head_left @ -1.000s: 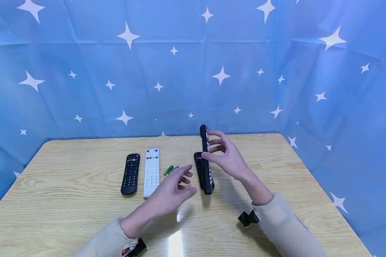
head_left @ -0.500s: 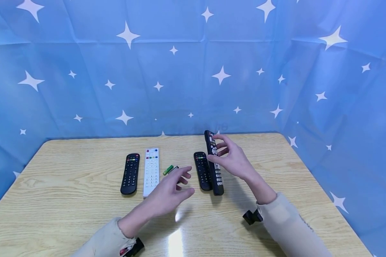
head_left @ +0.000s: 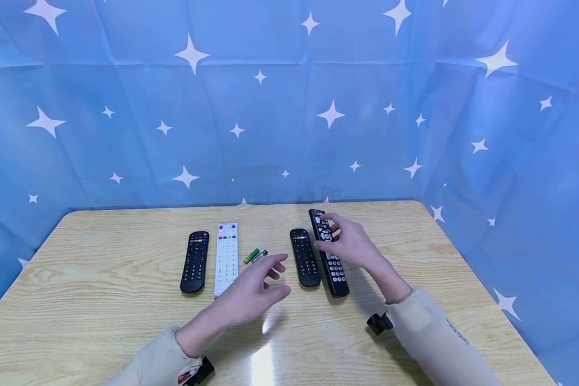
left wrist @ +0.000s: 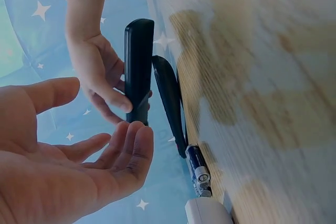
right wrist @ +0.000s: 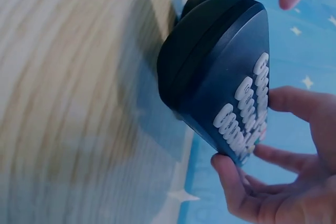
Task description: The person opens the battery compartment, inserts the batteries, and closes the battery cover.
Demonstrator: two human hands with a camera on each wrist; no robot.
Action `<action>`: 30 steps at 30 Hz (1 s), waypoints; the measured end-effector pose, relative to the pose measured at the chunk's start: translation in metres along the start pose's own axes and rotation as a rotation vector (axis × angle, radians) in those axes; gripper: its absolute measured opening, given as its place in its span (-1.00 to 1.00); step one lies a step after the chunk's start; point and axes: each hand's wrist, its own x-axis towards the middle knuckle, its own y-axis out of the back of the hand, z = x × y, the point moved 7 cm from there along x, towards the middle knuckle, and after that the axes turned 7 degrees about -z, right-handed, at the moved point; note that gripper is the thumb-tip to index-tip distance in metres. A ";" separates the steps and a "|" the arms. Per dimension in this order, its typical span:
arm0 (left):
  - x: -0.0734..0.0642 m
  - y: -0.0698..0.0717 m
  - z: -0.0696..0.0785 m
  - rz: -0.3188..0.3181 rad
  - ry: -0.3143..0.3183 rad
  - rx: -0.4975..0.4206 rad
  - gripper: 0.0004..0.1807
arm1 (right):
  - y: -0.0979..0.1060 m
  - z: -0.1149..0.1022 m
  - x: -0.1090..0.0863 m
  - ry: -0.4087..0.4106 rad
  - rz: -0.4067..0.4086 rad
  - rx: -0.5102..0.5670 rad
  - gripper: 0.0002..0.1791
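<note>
My right hand (head_left: 351, 242) grips a long black remote control (head_left: 336, 271) with white buttons by its sides. In the right wrist view the held remote (right wrist: 210, 61) is seen from its bottom end, tilted and seemingly just above the table. To its left lies a smaller black remote (head_left: 305, 257), button side up. My left hand (head_left: 253, 289) hovers with loosely bent fingers and holds nothing. Just beyond it are a green battery (head_left: 252, 256) and a dark battery (head_left: 259, 255), partly hidden by the left hand in the head view.
A white remote (head_left: 227, 252) lies left of the batteries, its lower end partly behind the left hand. Farther left is another black remote (head_left: 195, 262). All rest on a wooden table (head_left: 101, 311). A blue star-patterned curtain (head_left: 270, 107) hangs behind the table's back edge.
The right hand has carried the long remote to the right, off from over the smaller black remote, lowered it and turned its buttons upward. The left hand has barely moved.
</note>
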 end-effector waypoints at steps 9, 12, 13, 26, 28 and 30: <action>0.000 0.001 -0.002 -0.017 0.008 0.037 -0.37 | -0.005 0.009 0.006 -0.034 -0.027 -0.111 -0.24; -0.001 0.002 -0.002 -0.027 -0.002 0.041 -0.38 | -0.007 0.011 0.007 -0.045 -0.035 -0.150 -0.23; -0.001 0.002 -0.002 -0.031 -0.004 0.045 -0.38 | -0.007 0.012 0.008 -0.052 -0.036 -0.164 -0.23; -0.004 -0.002 -0.005 -0.122 0.044 0.085 -0.47 | -0.012 0.016 0.013 -0.139 -0.100 -0.243 -0.21; -0.005 -0.002 -0.006 -0.129 0.048 0.096 -0.47 | -0.013 0.016 0.014 -0.146 -0.109 -0.259 -0.23; -0.005 -0.003 -0.006 -0.136 0.052 0.117 -0.47 | -0.014 0.016 0.013 -0.153 -0.118 -0.270 -0.24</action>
